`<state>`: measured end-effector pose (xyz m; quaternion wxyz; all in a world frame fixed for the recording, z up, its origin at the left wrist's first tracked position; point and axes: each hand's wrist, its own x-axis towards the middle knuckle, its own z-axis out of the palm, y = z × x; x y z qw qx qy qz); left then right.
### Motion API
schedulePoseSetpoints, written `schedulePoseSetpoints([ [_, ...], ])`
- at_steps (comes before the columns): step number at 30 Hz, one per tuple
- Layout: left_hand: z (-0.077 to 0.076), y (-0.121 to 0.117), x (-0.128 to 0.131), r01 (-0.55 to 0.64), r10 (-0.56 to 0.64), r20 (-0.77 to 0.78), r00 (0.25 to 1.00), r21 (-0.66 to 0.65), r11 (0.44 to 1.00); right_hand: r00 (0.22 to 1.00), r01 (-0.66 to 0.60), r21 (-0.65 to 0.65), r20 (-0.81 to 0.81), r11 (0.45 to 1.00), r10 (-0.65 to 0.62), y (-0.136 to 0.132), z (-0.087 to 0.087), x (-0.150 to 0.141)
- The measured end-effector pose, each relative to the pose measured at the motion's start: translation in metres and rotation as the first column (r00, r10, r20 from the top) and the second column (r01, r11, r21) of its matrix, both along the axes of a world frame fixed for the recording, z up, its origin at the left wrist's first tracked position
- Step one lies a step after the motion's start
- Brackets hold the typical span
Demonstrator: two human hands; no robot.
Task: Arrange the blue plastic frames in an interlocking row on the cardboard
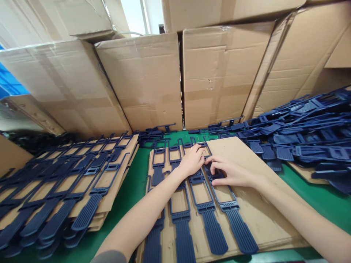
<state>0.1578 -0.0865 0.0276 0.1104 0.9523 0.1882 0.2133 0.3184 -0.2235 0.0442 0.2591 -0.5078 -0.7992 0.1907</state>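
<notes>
Several dark blue plastic frame-and-handle parts lie in rows on a cardboard sheet (255, 208) in front of me. My left hand (192, 160) rests palm down on the upper row of parts, fingers curled over one frame. My right hand (230, 171) is beside it, fingers bent and pressing on the top end of the rightmost blue part (227, 204). That part lies flat, with its ribbed handle pointing toward me. Both hands touch parts near the sheet's middle.
To the left, stacked cardboard sheets (109, 193) carry more rows of blue parts. A loose heap of blue parts (309, 135) fills the right side. Large cardboard boxes (145, 80) wall the back. The table (131, 190) is green.
</notes>
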Motion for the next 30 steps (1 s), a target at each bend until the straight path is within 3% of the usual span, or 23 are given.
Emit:
schedulePoseSetpoints([
  [8,0.011,-0.003,-0.002,-0.023,0.027,0.039,0.999,-0.099,0.995,0.988,-0.05,0.01,-0.148,0.999,0.051,0.003,0.006,0.007],
  [10,0.016,-0.005,-0.003,-0.034,0.039,0.041,0.998,-0.118,0.992,0.974,0.001,0.056,-0.226,0.998,0.012,0.006,0.006,0.016],
  [12,0.024,-0.007,-0.004,-0.048,0.049,0.011,0.999,-0.085,0.995,0.962,0.131,0.094,-0.252,0.987,-0.104,0.009,0.003,0.026],
  [15,0.039,-0.011,-0.001,-0.057,0.057,-0.089,0.994,-0.005,0.998,0.95,0.293,0.104,-0.145,0.95,-0.277,0.015,-0.005,0.036],
  [19,0.051,-0.021,0.013,-0.056,0.067,-0.247,0.967,0.051,0.997,0.965,0.261,0.13,-0.005,0.956,-0.263,0.021,-0.014,0.04],
  [21,0.049,-0.027,0.02,-0.049,0.066,-0.292,0.954,0.064,0.997,0.966,0.258,0.131,0.003,0.957,-0.26,0.022,-0.014,0.04],
  [27,0.018,-0.033,0.029,-0.032,0.049,-0.35,0.935,0.055,0.998,0.968,0.246,0.072,0.04,0.967,-0.249,0.021,-0.012,0.045],
  [30,0.01,-0.032,0.03,-0.035,0.061,-0.359,0.931,0.077,0.996,0.963,0.26,0.031,0.059,0.965,-0.261,0.023,-0.01,0.048],
])
